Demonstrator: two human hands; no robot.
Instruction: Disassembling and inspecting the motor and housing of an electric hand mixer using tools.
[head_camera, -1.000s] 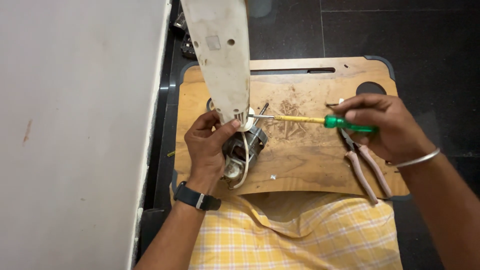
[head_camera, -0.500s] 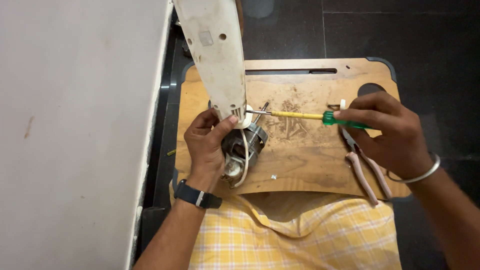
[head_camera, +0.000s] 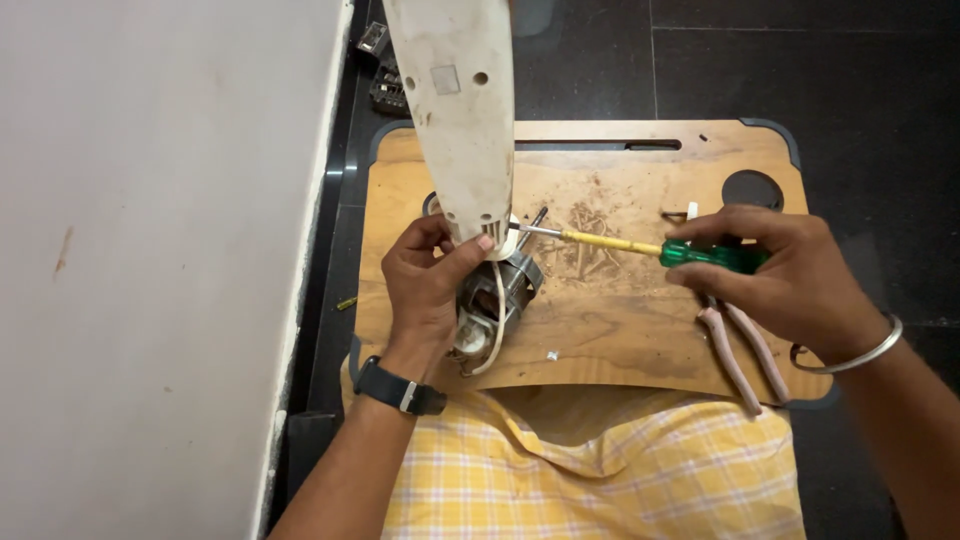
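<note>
A long off-white plastic casing (head_camera: 462, 120) stands tilted over a wooden lap board (head_camera: 620, 300). My left hand (head_camera: 425, 285) grips the casing's lower end, right above a small metal motor (head_camera: 495, 300) with a white wire looping down from it. My right hand (head_camera: 775, 275) holds a screwdriver (head_camera: 640, 245) with a green handle and yellow shaft. The screwdriver lies nearly level, and its metal tip meets the casing's lower end beside my left thumb.
Pliers (head_camera: 740, 345) with pink handles lie on the board under my right hand. A tiny screw (head_camera: 551, 355) rests near the board's front edge. A pale wall (head_camera: 150, 270) fills the left side. Dark floor tiles (head_camera: 850, 80) surround the board, with small dark parts (head_camera: 385, 85) at the back.
The casing has shifted slightly right and the view moved closer. My right hand slid a little left along the screwdriver line, keeping its tip at the casing's lower end.
</note>
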